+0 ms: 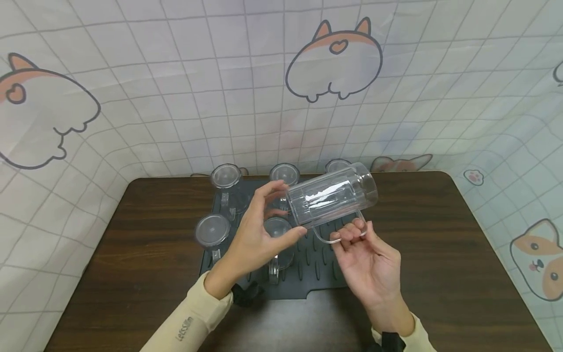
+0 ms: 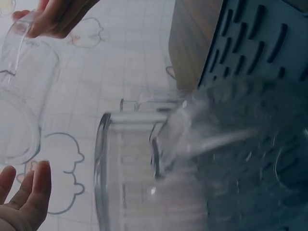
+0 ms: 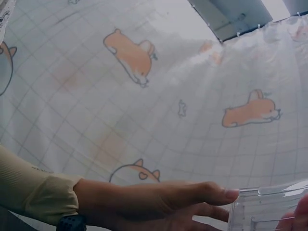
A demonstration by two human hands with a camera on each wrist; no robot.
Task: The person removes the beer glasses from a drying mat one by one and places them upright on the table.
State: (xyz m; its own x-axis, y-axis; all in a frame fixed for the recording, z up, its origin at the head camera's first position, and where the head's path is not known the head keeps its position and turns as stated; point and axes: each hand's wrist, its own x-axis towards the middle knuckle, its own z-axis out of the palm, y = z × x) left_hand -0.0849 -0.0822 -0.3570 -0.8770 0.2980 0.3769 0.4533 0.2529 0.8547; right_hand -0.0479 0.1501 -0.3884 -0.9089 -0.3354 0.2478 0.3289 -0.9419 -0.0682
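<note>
A clear glass mug [image 1: 330, 195] is held up on its side over a dark mat, handle down. My right hand [image 1: 369, 264] grips the handle with curled fingers. My left hand [image 1: 259, 234] spreads around the mug's left end, thumb along the lower edge and fingers behind. In the left wrist view, its fingertips [image 2: 42, 180] are just off the round end of the mug [image 2: 41, 110]. The right wrist view has the left thumb [image 3: 226, 195] right at the mug's edge. Below, another glass mug [image 1: 277, 230] stands under my left hand, partly hidden.
More glass mugs stand on the ridged mat [image 1: 308, 274], including a front-left one [image 1: 212, 230], back-left one [image 1: 226, 176], back-middle one [image 1: 285, 174] and back-right one [image 1: 336, 165]. A brown wooden table [image 1: 140, 244] carries the mat. A patterned curtain [image 1: 220, 98] hangs behind.
</note>
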